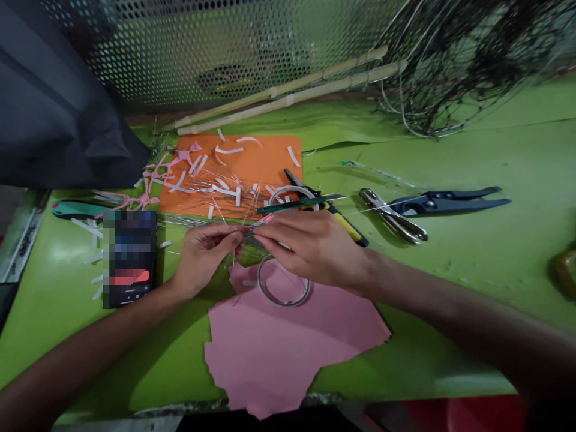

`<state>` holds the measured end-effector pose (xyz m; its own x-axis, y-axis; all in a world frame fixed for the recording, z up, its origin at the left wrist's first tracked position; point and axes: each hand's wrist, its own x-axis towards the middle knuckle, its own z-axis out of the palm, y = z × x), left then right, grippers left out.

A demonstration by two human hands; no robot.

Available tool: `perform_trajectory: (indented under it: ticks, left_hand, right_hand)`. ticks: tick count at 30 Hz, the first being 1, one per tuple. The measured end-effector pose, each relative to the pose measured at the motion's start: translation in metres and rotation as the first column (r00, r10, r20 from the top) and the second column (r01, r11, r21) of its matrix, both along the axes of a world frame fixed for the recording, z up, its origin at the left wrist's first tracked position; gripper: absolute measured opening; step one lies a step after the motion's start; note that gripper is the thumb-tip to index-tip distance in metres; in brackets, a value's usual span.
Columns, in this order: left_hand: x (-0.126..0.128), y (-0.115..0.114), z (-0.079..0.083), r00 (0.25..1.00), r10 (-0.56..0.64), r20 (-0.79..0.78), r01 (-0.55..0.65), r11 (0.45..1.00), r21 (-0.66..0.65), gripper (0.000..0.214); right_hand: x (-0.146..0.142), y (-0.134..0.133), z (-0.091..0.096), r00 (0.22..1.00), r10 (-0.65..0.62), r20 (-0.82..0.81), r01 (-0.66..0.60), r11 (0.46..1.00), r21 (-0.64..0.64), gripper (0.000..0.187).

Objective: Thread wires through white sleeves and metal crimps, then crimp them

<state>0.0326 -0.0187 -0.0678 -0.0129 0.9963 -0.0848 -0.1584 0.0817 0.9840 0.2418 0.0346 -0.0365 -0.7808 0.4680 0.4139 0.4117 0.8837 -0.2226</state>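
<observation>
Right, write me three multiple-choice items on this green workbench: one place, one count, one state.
1. The torn pink paper sheet lies: A on the orange sheet; B below the hands; C under the pliers.
2. Long pale bamboo sticks number: A one; B two; C five.
3. The left hand and right hand: A pinch thin strands; B lie flat; C grip pliers.

Answers: 1 B, it lies nearest the person. 2 B, two lie side by side. 3 A, both sets of fingers meet on the strands.

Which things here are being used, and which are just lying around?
Being used: left hand, right hand, thin strands, pink scrap.

Lying around: pliers, phone, bamboo sticks, wire ring, black cloth.
</observation>
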Motion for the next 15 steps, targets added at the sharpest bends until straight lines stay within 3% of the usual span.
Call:
perform_trajectory:
  ticks: [9,15]
  left_hand:
    - [0.0028,0.0006,0.0031,0.999,0.038,0.005,-0.038,0.999,-0.037,0.009]
    - [-0.0006,-0.0004,-0.0010,0.999,-0.005,0.049,0.005,1.000,0.002,0.008]
  right_hand:
    - [0.0032,0.0094,0.0033,0.996,0.007,0.088,-0.005,1.000,-0.026,0.031]
    - [0.0032,0.0087,0.0043,0.996,0.007,0.090,-0.008,1.000,0.019,0.033]
